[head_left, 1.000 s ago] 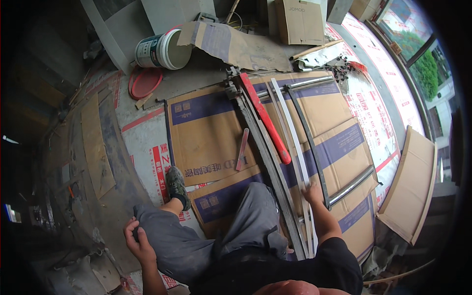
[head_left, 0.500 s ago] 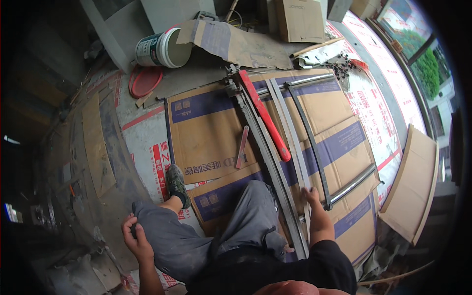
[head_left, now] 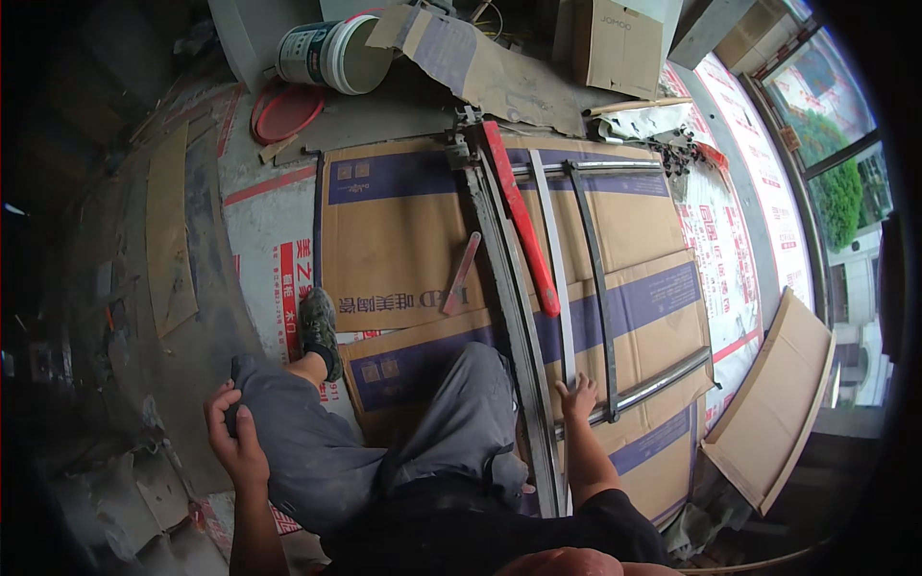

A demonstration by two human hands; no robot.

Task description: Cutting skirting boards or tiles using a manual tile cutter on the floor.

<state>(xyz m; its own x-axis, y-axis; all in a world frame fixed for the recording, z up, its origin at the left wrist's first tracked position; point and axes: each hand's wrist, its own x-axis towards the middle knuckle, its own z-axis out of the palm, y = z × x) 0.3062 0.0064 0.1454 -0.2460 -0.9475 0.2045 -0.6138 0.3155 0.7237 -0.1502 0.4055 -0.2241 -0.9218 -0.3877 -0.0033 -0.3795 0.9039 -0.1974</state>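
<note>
In the head view, the narrow white strip (head_left: 553,259) lies right of your knees, over the cardboard sheets (head_left: 394,221). Its long axis runs away from you, the far end leaning slightly left; that end reaches just past the upper metal tube (head_left: 615,167), near the sheets' far edge, while the near part passes by your right hand (head_left: 578,398) and forearm, so you can't make out exactly where it ends. Your right hand is at the strip with its fingers spread; whether thumb and finger pinch it, you cannot tell. Your left hand (head_left: 240,437) rests on your left knee, loosely curled and holding nothing. Close along the strip's left side you have the red handle (head_left: 521,221) and the long grey rail (head_left: 511,307), both pointing much the same way, so room there is tight. On its right, a band of cardboard gives you some width before the black bar (head_left: 596,288), with the lower metal tube (head_left: 663,379) slanting off beyond your hand. The broadest room is left of the rail, where a slim pinkish piece (head_left: 463,276) lies at a slant on the cardboard.
</note>
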